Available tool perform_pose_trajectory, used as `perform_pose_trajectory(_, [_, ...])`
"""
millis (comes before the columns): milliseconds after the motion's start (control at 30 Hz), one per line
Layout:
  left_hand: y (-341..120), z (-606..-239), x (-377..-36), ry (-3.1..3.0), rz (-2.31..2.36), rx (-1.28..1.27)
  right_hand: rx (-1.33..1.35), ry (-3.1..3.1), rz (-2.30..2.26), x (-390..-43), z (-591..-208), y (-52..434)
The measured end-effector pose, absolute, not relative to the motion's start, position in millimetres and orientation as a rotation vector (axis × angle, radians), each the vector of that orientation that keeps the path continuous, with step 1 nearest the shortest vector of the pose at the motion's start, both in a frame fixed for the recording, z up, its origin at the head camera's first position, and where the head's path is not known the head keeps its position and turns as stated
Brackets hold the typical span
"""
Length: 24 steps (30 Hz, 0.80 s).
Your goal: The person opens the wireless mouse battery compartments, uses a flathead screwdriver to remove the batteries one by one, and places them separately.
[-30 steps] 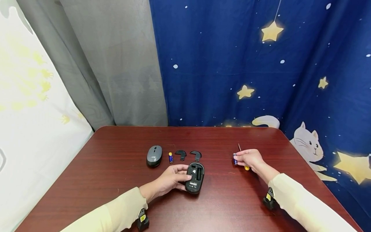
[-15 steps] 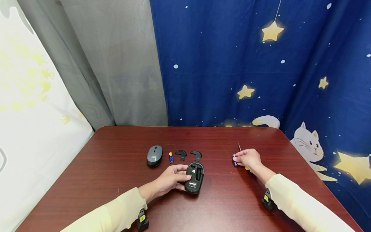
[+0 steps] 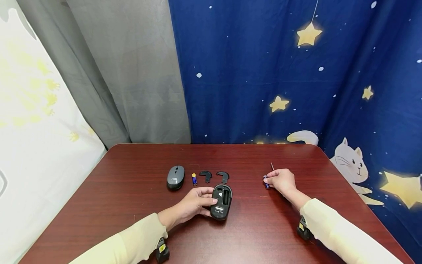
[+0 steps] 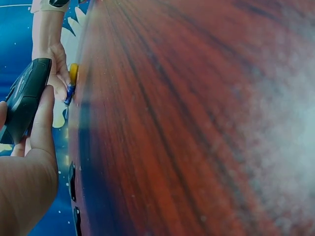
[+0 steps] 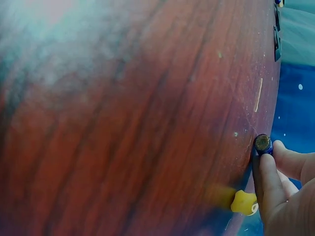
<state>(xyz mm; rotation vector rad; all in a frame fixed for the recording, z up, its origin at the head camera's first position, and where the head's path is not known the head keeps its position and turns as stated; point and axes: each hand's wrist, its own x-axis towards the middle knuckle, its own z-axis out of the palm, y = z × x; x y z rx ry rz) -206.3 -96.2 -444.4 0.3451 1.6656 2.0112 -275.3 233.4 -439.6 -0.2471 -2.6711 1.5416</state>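
A black mouse [image 3: 221,202] lies upside down at the table's middle with its battery bay uncovered. My left hand [image 3: 197,202] grips its left side, and the left wrist view shows the same mouse [image 4: 24,98] between thumb and fingers. At the right, my right hand [image 3: 280,180] pinches a small blue battery [image 3: 265,182] just above the table; the battery's end [image 5: 263,143] faces the right wrist camera. A yellow-handled screwdriver [image 5: 243,202] lies under that hand, its tip [image 3: 272,167] pointing away.
A grey mouse [image 3: 175,177], a second blue battery [image 3: 194,179] and two black cover pieces [image 3: 206,175] [image 3: 223,176] lie in a row behind the black mouse. The dark red table [image 3: 132,205] is backed by grey and blue star curtains.
My right hand with the battery has shifted slightly left and away, now covering the screwdriver's yellow handle in the head view. The left hand and black mouse have stayed put.
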Motion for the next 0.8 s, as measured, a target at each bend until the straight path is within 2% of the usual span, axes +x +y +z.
perform_pose_trajectory(800, [-92.2,-432.0,-218.3,1.681,2.016,0.374,-0.225,-2.659,1.482,-271.4,-441.7,230.6])
